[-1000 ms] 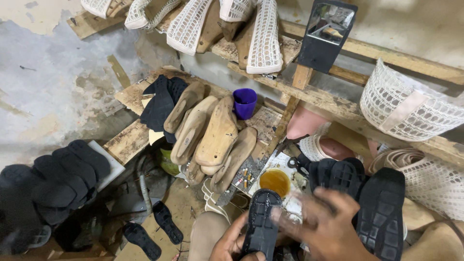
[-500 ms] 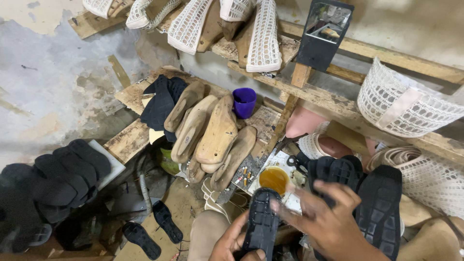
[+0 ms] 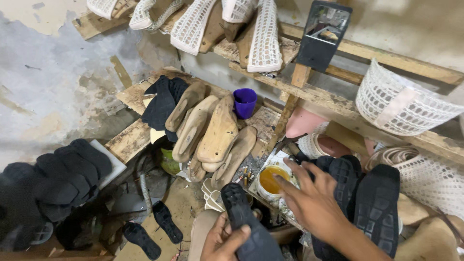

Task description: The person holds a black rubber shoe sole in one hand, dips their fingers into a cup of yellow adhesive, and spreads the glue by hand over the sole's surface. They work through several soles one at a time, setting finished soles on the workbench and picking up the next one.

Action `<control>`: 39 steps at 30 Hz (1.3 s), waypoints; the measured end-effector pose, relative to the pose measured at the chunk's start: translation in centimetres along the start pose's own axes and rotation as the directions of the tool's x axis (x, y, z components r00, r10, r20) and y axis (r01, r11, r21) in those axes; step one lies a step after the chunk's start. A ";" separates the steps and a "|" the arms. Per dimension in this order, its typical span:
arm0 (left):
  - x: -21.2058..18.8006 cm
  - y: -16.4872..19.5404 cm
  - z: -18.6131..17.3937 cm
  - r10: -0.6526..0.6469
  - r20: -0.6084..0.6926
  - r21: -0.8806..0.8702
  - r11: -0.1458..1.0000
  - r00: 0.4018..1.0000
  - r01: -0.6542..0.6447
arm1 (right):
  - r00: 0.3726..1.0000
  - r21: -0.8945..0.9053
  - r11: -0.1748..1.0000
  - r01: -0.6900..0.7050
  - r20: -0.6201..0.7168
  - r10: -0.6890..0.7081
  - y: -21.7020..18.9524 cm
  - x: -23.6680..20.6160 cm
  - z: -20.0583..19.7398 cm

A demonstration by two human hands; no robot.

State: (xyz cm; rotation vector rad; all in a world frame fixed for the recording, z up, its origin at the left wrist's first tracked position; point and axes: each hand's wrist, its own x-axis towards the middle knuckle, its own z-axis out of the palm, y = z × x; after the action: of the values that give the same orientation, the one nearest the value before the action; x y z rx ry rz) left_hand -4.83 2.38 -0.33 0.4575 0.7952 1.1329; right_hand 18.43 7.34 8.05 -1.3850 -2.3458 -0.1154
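At the bottom of the view my left hand grips a black rubber shoe sole, tread side up. My right hand reaches forward with its fingers spread, just right of a small tin of yellow glue. It holds nothing and hovers over black soles leaning at the right.
Several wooden shoe lasts lean on a plank shelf beside a purple cup. White mesh uppers hang on the upper shelf, with a dark mirror beside them. A stack of black soles sits at the left; two loose soles lie on the floor.
My right hand has come off the held sole and moved up and right toward the glue tin. The sole in my left hand has tilted slightly.
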 end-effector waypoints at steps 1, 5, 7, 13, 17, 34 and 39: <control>0.1 -0.1 -0.1 -0.002 0.033 -0.036 0.999 0.999 0.003 | 0.999 -0.040 0.999 -0.003 0.033 0.004 0.5 0.7 0.7; -0.1 -0.5 -0.6 0.109 0.151 0.199 0.970 0.983 -0.138 | 0.976 -0.081 0.996 0.026 0.220 -0.008 1.7 1.5 2.8; -0.5 -0.4 -0.9 0.065 0.143 0.084 0.993 0.988 -0.078 | 0.999 -0.050 0.997 -0.053 0.010 0.054 1.8 1.3 3.2; -1.5 0.3 -1.0 0.002 0.145 0.148 0.989 0.989 -0.023 | 0.975 0.531 0.820 -0.214 0.164 0.148 1.0 0.2 1.5; -1.4 0.2 0.4 -0.042 0.224 0.101 0.995 0.974 0.019 | 0.995 0.701 0.711 0.056 0.022 -0.100 0.0 -1.3 -0.6; -3.5 4.1 4.2 0.018 0.137 0.117 0.992 0.990 -0.034 | 0.981 0.652 0.736 0.180 -0.173 -0.086 -1.5 -3.7 -1.0; -4.0 6.0 5.7 -0.008 0.032 0.079 0.997 0.999 0.005 | 0.880 0.173 0.923 0.344 -0.402 -0.253 -2.8 -3.8 -1.7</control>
State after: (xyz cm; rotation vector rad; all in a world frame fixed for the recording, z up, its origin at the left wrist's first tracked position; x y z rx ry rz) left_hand -5.00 1.33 8.75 0.5372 0.8150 1.0888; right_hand 18.19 2.35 8.48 -0.7927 -2.1466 -0.1622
